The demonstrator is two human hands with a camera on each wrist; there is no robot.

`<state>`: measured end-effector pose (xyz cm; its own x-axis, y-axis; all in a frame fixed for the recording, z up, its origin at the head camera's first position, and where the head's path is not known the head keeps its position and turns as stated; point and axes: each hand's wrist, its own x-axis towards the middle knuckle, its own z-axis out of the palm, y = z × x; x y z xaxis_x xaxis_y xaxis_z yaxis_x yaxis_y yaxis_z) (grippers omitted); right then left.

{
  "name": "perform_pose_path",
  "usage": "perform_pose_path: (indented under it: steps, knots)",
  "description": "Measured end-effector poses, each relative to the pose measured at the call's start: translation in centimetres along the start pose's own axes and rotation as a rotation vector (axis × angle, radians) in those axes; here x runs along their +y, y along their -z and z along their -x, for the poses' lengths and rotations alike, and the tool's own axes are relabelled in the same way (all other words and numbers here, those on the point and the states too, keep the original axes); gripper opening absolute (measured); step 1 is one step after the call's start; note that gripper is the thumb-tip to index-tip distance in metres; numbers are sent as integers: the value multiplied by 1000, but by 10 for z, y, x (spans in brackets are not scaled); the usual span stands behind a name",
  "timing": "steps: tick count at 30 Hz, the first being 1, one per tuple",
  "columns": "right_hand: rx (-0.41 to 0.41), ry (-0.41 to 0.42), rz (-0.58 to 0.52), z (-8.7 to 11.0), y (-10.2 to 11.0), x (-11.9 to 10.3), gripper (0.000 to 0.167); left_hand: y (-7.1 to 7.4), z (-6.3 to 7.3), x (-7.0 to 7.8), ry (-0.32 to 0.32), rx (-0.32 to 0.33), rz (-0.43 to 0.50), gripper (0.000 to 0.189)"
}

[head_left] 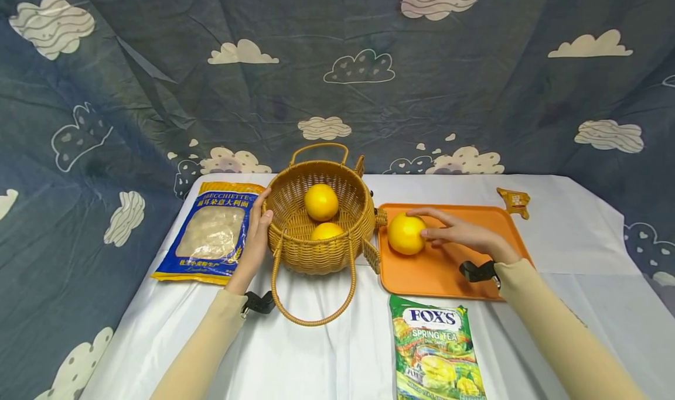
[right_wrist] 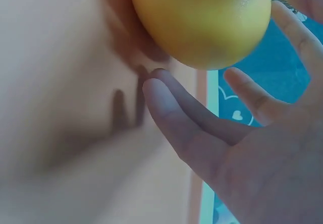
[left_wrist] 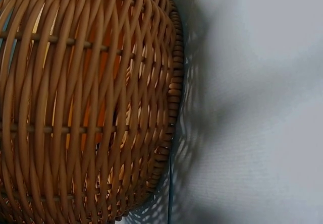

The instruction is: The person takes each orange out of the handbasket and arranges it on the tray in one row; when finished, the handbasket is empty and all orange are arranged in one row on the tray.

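Note:
A round woven wicker basket (head_left: 316, 259) stands in the middle, with one yellow-orange fruit (head_left: 321, 202) inside and another (head_left: 327, 231) partly hidden by the near rim. My left hand (head_left: 255, 236) rests along the basket's left side, thumb at the rim. The left wrist view is filled largely by the basket's weave (left_wrist: 91, 93). A third fruit (head_left: 406, 234) sits at the left end of an orange tray (head_left: 448, 277). My right hand (head_left: 459, 233) reaches to this fruit with extended fingers, fingertips at its top and right side. Spread fingers (right_wrist: 192, 128) show below the fruit (right_wrist: 207, 22) in the right wrist view.
Left of the basket lies a blue and yellow pasta bag (head_left: 211, 230). A green candy bag (head_left: 437, 353) lies in front of the tray, and a small orange-brown packet (head_left: 514, 202) behind its right corner. One basket handle (head_left: 316, 322) hangs toward me. Cloud-patterned cloth (head_left: 337, 101) stands behind the white table.

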<state>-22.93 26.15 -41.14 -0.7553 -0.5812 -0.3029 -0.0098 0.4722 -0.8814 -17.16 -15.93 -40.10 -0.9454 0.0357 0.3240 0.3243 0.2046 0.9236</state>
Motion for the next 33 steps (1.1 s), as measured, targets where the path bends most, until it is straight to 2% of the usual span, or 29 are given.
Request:
perform_pose_path:
  steps: [6, 10, 17, 18, 20, 24, 25, 27, 33]
  knots:
    - [23, 23, 3, 1, 4, -9, 57, 0, 0, 1, -9, 8, -3, 56]
    - [53, 81, 17, 0, 9, -20, 55, 0, -1, 2, -17, 16, -5, 56]
    - [118, 161, -32, -16, 15, -52, 47, -1, -1, 3, 6, 30, -10, 54]
    - [120, 176, -41, -18, 15, -58, 47, -1, -2, -4, 3, 34, -13, 54]
    - [121, 207, -49, -24, 15, -72, 45, -1, -2, -3, 2, 34, -13, 54]
    - [77, 278, -51, -38, 12, -101, 45, -1, -1, -3, -11, 33, -15, 55]
    - [64, 295, -51, -42, 10, -108, 46, -1, 0, 4, -7, 30, -13, 55]
    - [34, 321, -59, -50, 7, -122, 47, -1, 0, 3, -7, 30, -13, 54]
    - [-43, 346, -66, -79, -6, -154, 48, -2, 0, 3, -16, 30, -9, 54]
